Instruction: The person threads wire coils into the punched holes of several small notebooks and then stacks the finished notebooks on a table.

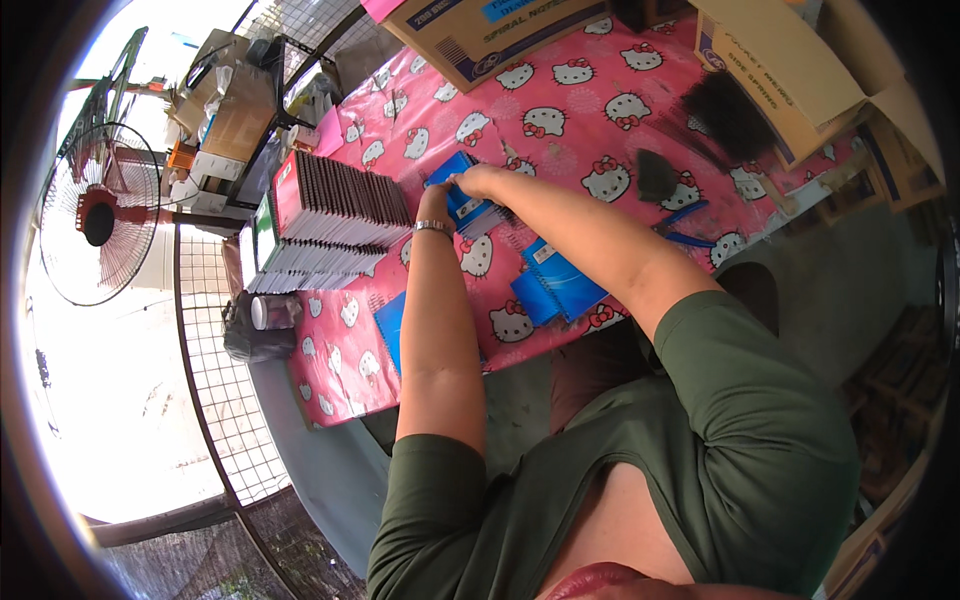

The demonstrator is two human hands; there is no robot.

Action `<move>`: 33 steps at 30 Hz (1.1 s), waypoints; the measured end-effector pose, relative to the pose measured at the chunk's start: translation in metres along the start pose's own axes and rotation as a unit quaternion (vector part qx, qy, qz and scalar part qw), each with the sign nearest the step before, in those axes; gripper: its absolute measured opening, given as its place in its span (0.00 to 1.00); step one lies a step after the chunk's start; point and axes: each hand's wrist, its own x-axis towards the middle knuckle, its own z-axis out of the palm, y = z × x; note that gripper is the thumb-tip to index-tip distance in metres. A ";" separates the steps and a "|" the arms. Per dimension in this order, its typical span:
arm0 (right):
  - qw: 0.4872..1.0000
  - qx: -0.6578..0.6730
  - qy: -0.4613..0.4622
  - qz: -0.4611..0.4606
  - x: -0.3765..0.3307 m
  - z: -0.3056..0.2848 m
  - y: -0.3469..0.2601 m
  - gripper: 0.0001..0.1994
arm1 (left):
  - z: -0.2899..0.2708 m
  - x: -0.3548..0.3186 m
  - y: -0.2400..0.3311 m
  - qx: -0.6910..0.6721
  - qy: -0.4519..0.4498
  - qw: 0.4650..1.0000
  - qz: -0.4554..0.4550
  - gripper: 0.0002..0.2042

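Note:
Both arms stretch forward over the table to a small stack of blue spiral notebooks. At the near left side of that stack, my left hand, with a watch on the wrist, is closed on the notebooks. Across the stack's far edge, my right hand grips it too; its fingertips are partly hidden. Nearer to me, more blue notebooks lie below my right forearm. Another blue notebook is partly covered by my left forearm.
Tall stacks of spiral notebooks stand at left on the pink patterned tablecloth. Cardboard boxes sit at the far side and right. Black bristly pieces and a blue-handled tool lie at right. A fan stands far left.

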 end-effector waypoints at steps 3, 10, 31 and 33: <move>0.995 -0.065 0.014 -0.076 0.004 -0.004 0.014 0.38 | 0.007 0.004 -0.004 0.006 -0.010 1.000 -0.003 0.16; 0.990 -0.009 0.122 0.077 0.018 0.014 0.004 0.44 | -0.006 0.041 -0.006 0.088 -0.019 0.995 0.046 0.19; 0.971 0.190 -0.119 -0.077 -0.185 0.157 0.032 0.31 | -0.170 -0.239 -0.069 0.112 0.057 0.986 0.114 0.23; 0.972 0.178 -0.131 -0.082 -0.195 0.149 0.025 0.28 | -0.179 -0.236 -0.067 0.145 0.082 0.983 0.079 0.24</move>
